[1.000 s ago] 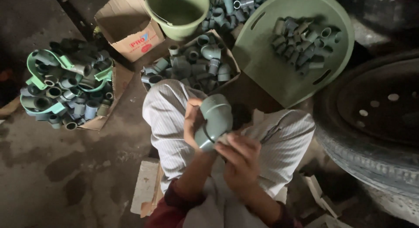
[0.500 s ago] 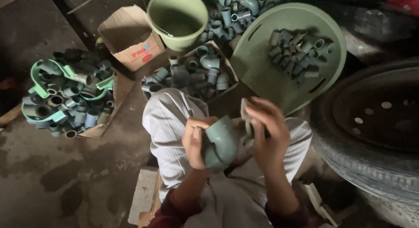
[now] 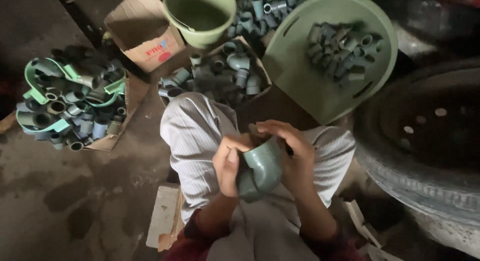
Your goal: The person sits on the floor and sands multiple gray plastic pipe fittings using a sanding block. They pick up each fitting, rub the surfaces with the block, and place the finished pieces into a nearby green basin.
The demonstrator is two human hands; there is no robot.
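- Elbow fitting [image 3: 260, 168], grey-green plastic pipe bend: you hold it over your lap, above the striped trousers [image 3: 197, 136], one open socket turned up toward the camera.
- Left hand [image 3: 228, 163]: fingers curled around the near side of the elbow, thumb laid along its body; a closed grasp, not loose.
- Right hand [image 3: 292, 153]: fingers arched over the upper rim of the fitting, tips pressing at the socket mouth. Whether they pinch something small there cannot be told.
- Progress: one piece is in hand; judged from the heaps around, much stock lies unhandled.
- Cardboard box of fittings [image 3: 220, 73] lies just ahead of your knees; a green crate of fittings [image 3: 70, 103] sits to your left.
- Green tray [image 3: 300, 76] carries a small pile; a green bucket [image 3: 200, 13] stands beyond, a tyre [image 3: 425, 141] at your right.
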